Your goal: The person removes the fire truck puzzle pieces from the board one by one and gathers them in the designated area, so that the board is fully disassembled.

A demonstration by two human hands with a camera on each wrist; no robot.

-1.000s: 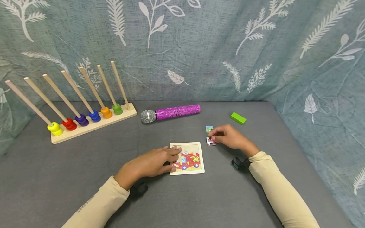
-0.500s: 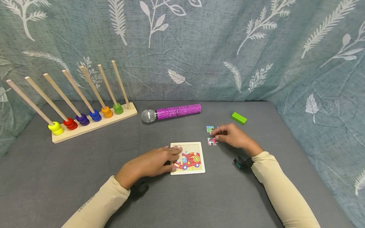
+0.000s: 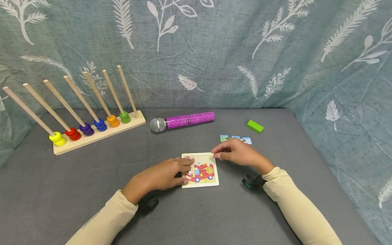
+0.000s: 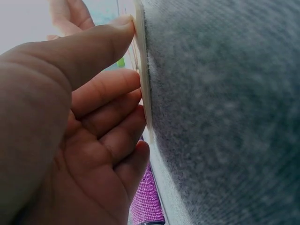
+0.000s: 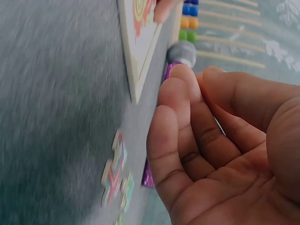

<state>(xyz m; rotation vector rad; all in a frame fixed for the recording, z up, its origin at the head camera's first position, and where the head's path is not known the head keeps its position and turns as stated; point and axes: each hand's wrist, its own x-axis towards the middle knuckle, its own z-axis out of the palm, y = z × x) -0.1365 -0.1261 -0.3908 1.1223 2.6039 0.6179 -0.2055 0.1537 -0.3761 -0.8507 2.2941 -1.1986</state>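
Note:
A square wooden puzzle board (image 3: 200,184) with a red vehicle picture lies flat on the table. My left hand (image 3: 165,173) rests along its left side, fingertips pressing on top; the left wrist view shows the thumb (image 4: 123,24) against the board too. At the board's far right corner hovers my right hand (image 3: 237,153), thumb and fingers loosely curled. Between them no piece shows in the right wrist view. Loose puzzle pieces (image 3: 224,137) lie just beyond this hand, partly hidden by it; the right wrist view shows several pieces (image 5: 112,173) on the table.
A purple glittery microphone (image 3: 190,120) lies behind the board. Back left stands a wooden peg rack (image 3: 99,134) with coloured beads low on its rods. To the right is a green block (image 3: 255,126). A patterned curtain (image 3: 214,68) hangs behind the table.
My right hand has moved left and nearer, from the loose pieces to the board's corner, uncovering more of the far row of pieces. My left hand has stayed on the board.

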